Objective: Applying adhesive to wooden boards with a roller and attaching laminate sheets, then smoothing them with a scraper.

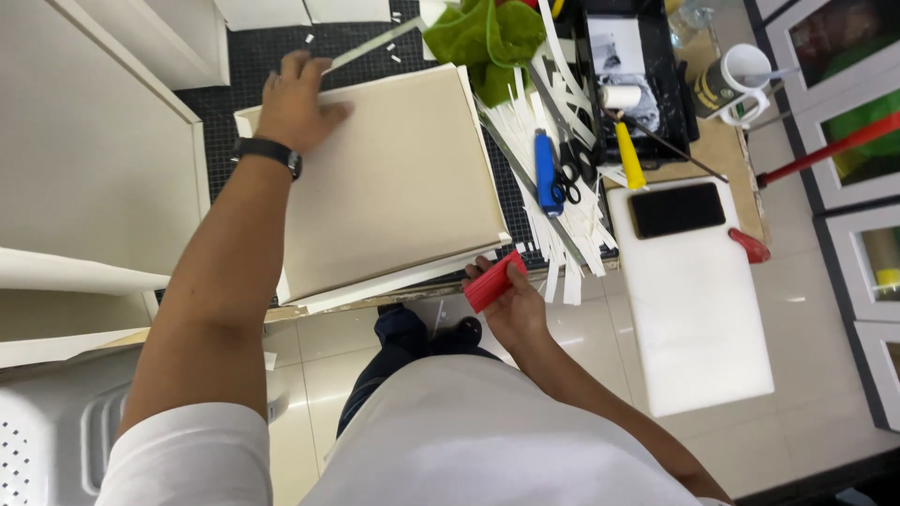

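Note:
My left hand (298, 101) lies flat with fingers spread on the far left corner of a beige stretched canvas (394, 183), which rests on a black gridded cutting mat (281, 56). A dark watch sits on that wrist. My right hand (511, 300) is at the canvas's near right corner, closed around a red flat scraper-like tool (495, 280) that touches the canvas's white folded edge.
White paper strips (562, 201), a blue-handled cutter (545, 171), black scissors (569, 178) and a yellow-handled tool (628, 155) lie to the right. A green cloth (487, 37), black tray (628, 66), mug (736, 80), white board with a dark phone (677, 208), and white panels at left.

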